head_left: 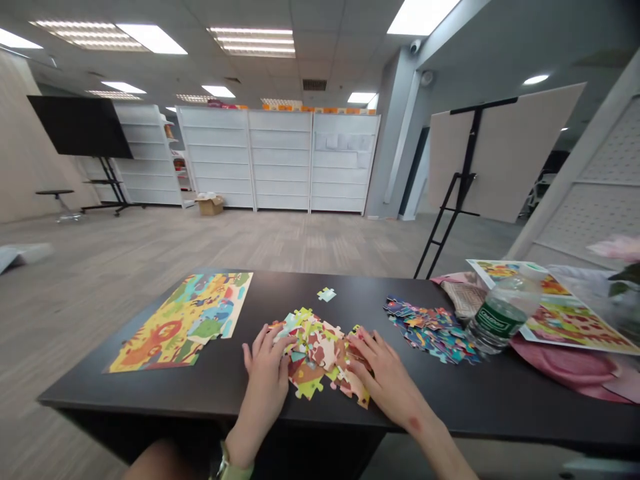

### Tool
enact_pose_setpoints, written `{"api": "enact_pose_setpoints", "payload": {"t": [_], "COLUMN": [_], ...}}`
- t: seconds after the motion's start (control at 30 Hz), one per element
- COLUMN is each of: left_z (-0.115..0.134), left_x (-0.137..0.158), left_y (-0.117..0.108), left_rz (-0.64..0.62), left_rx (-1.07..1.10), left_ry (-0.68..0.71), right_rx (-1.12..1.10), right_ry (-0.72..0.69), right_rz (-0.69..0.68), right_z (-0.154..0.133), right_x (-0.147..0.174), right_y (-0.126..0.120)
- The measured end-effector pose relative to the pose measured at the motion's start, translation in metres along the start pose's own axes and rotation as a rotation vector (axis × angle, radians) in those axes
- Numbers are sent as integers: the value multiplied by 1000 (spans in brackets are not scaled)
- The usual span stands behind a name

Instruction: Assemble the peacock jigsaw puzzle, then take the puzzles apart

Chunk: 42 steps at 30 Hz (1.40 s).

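A heap of loose jigsaw puzzle pieces (323, 347), mostly yellow-green, pink and brown, lies near the front edge of the dark table. At the heap's left side rests my left hand (269, 357), fingers outstretched, palm down. My right hand (380, 373) lies over the right side of the heap with its fingers spread on the pieces. Neither hand grips a piece that I can see; what is under the palms is hidden. One light-coloured puzzle piece (327, 294) sits apart behind the heap. To the left is a partly assembled yellow animal puzzle (193, 320), its lower right edge stepped.
On the dark table (220, 390), a second pile of blue and purple puzzle pieces (433, 327) lies to the right. A water bottle (505, 313) stands beside it. Further right are printed picture sheets (575, 320) over pink cloth (565, 367). An easel board (500, 153) stands behind.
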State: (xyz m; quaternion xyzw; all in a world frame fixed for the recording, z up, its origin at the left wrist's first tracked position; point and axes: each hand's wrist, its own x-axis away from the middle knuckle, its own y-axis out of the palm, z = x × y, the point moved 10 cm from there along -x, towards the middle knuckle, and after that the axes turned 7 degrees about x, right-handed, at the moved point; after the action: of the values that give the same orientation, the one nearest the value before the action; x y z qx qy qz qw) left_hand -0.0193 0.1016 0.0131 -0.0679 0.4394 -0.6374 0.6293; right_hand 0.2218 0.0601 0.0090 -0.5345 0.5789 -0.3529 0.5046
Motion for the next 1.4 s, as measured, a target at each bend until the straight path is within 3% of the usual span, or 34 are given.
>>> {"api": "enact_pose_setpoints", "payload": {"t": [0.1, 0.2, 0.3, 0.43, 0.6, 0.7, 0.8, 0.9, 1.0, 1.13, 1.27, 1.4], "left_z": [24, 58, 70, 59, 41, 62, 81, 82, 77, 74, 66, 49], "left_x": [6, 17, 22, 15, 11, 18, 24, 26, 30, 37, 34, 26], "left_y": [-6, 3, 9, 12, 12, 17, 17, 14, 14, 15, 13, 10], "left_rz": [-36, -279, -427, -370, -256, -384, -512, -569, -606, -634, -577, -428], "left_rx": [-39, 1, 19, -2, -56, -29, 16, 76, 118, 135, 211, 282], "left_ry": [85, 261, 313, 273, 163, 260, 325, 303, 302, 341, 320, 215], "right_rx": [-18, -22, -35, -24, 81, 139, 167, 134, 62, 4, -190, -472], "right_ry": [-38, -155, -137, -10, 53, 87, 138, -31, -281, -340, -269, 19], "right_rz": [10, -12, 34, 147, 81, 50, 114, 154, 54, 67, 153, 161], "right_z": [-9, -23, -19, -2, 6, 10, 12, -14, -53, -75, -73, -40], "right_x": [6, 10, 8, 5, 2, -5, -8, 4, 33, 62, 59, 42], "right_y": [-5, -7, -10, -12, 1, 7, -1, -13, -9, -4, -12, -12]}}
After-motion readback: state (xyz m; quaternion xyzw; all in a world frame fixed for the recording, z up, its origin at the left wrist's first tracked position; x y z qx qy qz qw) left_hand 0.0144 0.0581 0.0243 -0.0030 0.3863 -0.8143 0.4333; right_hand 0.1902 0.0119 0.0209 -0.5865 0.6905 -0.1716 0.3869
